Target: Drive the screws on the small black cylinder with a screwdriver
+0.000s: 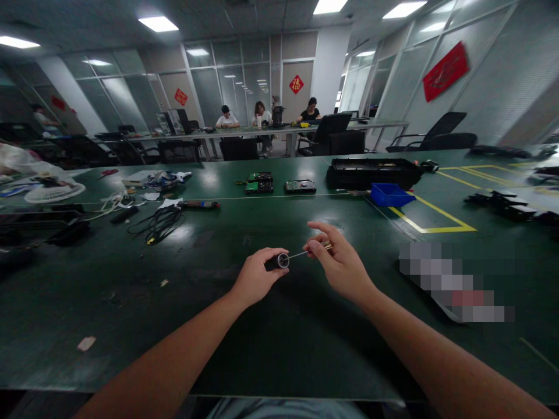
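Between the thumb and fingers of my left hand [255, 278] is a small black cylinder [283, 261], its round end with a pale rim turned to the right and toward me. My right hand [343, 265] pinches a thin screwdriver [299, 255] with a gold-coloured handle; the index finger is raised off it. The screwdriver's slim metal shaft points left, and its tip is at the cylinder's round end. Whether the tip is inside or just touching the rim, I cannot tell. Both hands are above the green tabletop [244, 349].
Ahead lie circuit boards [259, 183], a hard drive [300, 185], a black housing [373, 173] and a blue bin [391, 195]. To the left are black cables [159, 224] and a pen-like tool [201, 204]. A blurred-out object [445, 282] lies right. People sit at a far table.
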Demonstrator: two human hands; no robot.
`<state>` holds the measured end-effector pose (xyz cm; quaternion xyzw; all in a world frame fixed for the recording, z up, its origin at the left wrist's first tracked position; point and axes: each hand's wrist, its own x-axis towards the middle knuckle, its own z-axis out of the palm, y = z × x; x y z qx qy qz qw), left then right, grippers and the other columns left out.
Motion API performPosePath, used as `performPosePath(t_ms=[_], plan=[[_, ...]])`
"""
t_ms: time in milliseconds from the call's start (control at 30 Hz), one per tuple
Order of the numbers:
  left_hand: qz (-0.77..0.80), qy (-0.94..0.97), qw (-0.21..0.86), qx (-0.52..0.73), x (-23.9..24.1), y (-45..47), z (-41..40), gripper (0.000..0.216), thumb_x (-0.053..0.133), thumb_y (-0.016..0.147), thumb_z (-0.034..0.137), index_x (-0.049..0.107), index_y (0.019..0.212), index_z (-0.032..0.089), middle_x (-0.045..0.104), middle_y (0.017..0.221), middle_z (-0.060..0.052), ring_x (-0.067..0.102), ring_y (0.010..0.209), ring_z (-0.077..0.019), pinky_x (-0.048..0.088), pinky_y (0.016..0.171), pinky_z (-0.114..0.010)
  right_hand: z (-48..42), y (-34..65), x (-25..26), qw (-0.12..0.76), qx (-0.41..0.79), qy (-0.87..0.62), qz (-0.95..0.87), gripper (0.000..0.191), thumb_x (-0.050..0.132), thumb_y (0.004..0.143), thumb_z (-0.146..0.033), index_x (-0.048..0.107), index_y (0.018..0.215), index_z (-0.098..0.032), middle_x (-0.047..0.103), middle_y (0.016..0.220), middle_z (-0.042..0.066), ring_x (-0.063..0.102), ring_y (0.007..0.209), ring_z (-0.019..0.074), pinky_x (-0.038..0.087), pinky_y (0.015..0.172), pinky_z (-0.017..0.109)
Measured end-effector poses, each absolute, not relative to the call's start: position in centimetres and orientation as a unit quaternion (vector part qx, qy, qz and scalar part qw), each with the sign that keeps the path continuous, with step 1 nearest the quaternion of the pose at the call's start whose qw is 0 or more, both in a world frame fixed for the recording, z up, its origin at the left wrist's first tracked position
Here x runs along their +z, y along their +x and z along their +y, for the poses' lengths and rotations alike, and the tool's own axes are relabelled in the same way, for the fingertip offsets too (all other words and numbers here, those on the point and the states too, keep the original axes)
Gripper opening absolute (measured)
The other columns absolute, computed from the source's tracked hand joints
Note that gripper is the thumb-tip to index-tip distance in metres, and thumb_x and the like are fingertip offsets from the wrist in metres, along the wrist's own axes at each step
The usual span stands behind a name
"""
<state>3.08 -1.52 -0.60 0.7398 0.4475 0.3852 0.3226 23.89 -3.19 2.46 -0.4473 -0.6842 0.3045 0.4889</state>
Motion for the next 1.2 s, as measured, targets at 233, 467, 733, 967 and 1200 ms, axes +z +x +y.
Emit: performPosePath(t_ms=[233, 467, 733, 967, 1200], plan=[[0.448, 0.736, 0.321, 0.393, -0.5, 3.0, -1.5, 0.039, 0.076, 0.076, 0.009, 0.070, 0.112, 0.025, 0.070, 0.111, -0.001, 0.062, 0.108, -0.0196, 0.043, 0.101, -0.035, -3.4, 23.8, 2.7, 0.483, 0.280, -0.460, -0.691, 0.042, 0.053, 0.096, -0.034, 0.049, 0.138, -0.031, 0.067, 0.097, 0.003, 0.066, 0.083, 0.0190, 0.053, 0.075, 0.036], [0.441, 0.739, 0.326, 0.391, -0.6, 3.0, -1.5, 0.039, 0.074, 0.078, 0.012, 0.070, 0.113, 0.025, 0.070, 0.113, -0.002, 0.062, 0.109, -0.0209, 0.044, 0.102, -0.037, -3.3, 23.8, 2.8, 0.474, 0.240, -0.517, -0.671, 0.052, 0.053, 0.096, -0.039, 0.043, 0.145, -0.026, 0.067, 0.088, 0.004, 0.063, 0.069, 0.0185, 0.051, 0.065, 0.036], [0.444, 0.734, 0.335, 0.389, -0.4, 3.0, -1.6, 0.039, 0.073, 0.078, 0.012, 0.070, 0.114, 0.025, 0.069, 0.114, -0.002, 0.062, 0.110, -0.0214, 0.044, 0.104, -0.038, -3.2, 23.8, 2.8, 0.503, 0.299, -0.476, -0.657, 0.042, 0.059, 0.092, -0.034, 0.052, 0.133, -0.026, 0.069, 0.099, 0.005, 0.069, 0.083, 0.0202, 0.057, 0.077, 0.039], [0.451, 0.737, 0.322, 0.388, -0.6, 2.9, -1.5, 0.039, 0.073, 0.077, 0.011, 0.070, 0.113, 0.025, 0.069, 0.113, -0.003, 0.062, 0.109, -0.0214, 0.045, 0.102, -0.037, -3.3, 23.7, 3.6, 0.463, 0.296, -0.520, -0.654, 0.016, 0.063, 0.089, -0.036, 0.063, 0.096, -0.021, 0.073, 0.083, 0.004, 0.073, 0.076, 0.0214, 0.056, 0.073, 0.038], [0.443, 0.736, 0.329, 0.391, -0.4, 2.9, -1.5, 0.039, 0.074, 0.077, 0.011, 0.070, 0.114, 0.024, 0.069, 0.113, -0.003, 0.062, 0.109, -0.0210, 0.044, 0.102, -0.037, -2.5, 23.8, 3.0, 0.497, 0.378, -0.491, -0.607, 0.017, 0.063, 0.088, -0.036, 0.061, 0.091, -0.020, 0.071, 0.082, 0.004, 0.068, 0.071, 0.0174, 0.055, 0.069, 0.034]])
